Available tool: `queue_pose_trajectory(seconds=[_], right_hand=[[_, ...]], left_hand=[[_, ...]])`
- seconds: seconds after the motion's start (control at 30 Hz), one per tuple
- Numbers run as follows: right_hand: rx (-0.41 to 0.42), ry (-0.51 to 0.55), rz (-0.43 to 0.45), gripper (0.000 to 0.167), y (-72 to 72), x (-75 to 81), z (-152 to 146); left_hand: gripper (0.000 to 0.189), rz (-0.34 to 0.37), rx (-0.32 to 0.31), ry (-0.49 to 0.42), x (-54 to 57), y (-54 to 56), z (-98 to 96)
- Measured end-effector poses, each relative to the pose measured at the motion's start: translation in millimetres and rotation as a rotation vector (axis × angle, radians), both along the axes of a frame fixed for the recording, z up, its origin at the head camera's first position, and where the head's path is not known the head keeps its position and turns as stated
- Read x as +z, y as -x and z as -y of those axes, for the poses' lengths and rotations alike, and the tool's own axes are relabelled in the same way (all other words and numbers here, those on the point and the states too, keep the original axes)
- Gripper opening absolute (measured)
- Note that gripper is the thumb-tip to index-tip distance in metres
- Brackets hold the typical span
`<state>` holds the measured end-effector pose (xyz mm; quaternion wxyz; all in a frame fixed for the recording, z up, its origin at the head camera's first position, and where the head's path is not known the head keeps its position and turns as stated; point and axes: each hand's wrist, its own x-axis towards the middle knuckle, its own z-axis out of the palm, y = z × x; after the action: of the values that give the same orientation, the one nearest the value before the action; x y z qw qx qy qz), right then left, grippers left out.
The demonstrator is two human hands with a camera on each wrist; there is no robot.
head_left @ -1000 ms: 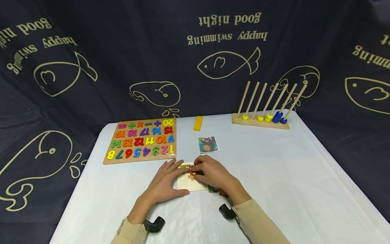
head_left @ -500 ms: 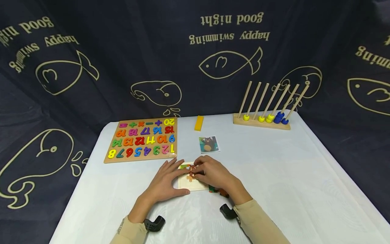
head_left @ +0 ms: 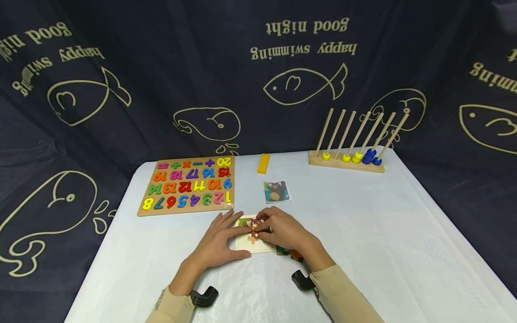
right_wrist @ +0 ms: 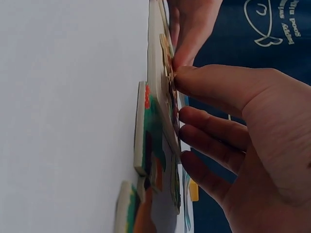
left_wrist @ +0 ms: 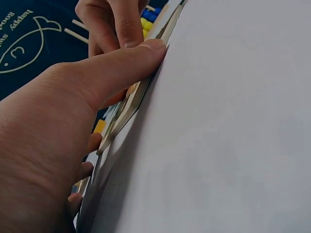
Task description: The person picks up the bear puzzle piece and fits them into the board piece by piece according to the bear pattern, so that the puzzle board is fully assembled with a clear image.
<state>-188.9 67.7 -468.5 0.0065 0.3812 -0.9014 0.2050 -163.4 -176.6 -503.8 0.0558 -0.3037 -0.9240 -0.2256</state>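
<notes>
A light wooden puzzle board [head_left: 243,245] lies on the table between both hands, partly covered by bear puzzle pieces [head_left: 253,239]. My left hand [head_left: 217,242] spreads along its left side; the thumb [left_wrist: 146,48] rests at the near edge and the straight index finger touches the pieces. From the right, my right hand [head_left: 282,228] bends over the board, holding a brown bear puzzle piece with thumb and fingers. Its thumb [right_wrist: 194,80] touches the pieces in the right wrist view. The fingertips partly hide that piece. Loose puzzle pieces [right_wrist: 141,131] lie beside the board under the right wrist.
Behind the board lies a bear picture card [head_left: 277,192], with a yellow block [head_left: 263,163] farther back. A number board [head_left: 190,185] sits at the back left. At the back right stands a peg abacus [head_left: 346,165] with yellow and blue beads.
The bear pieces have shifted slightly toward the near side of the board under the right fingers, and more of the bear's face shows. Both hands have stayed nearly in place.
</notes>
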Motion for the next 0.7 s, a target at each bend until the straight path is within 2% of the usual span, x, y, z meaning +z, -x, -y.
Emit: queue_pose_trajectory(seconds=[0.43,0.7], right_hand=[[-0.018,-0.028,0.034,0.026,-2.4,-0.3,-1.0],[-0.044,-0.022,0.018,0.026,-2.9,-0.2,-0.3]], left_hand=[[0.071,-0.038,-0.015,0.045,-2.1,-2.4,0.2],[0.072,-0.013,-0.006,0.084,-3.6,-2.1,-0.5]])
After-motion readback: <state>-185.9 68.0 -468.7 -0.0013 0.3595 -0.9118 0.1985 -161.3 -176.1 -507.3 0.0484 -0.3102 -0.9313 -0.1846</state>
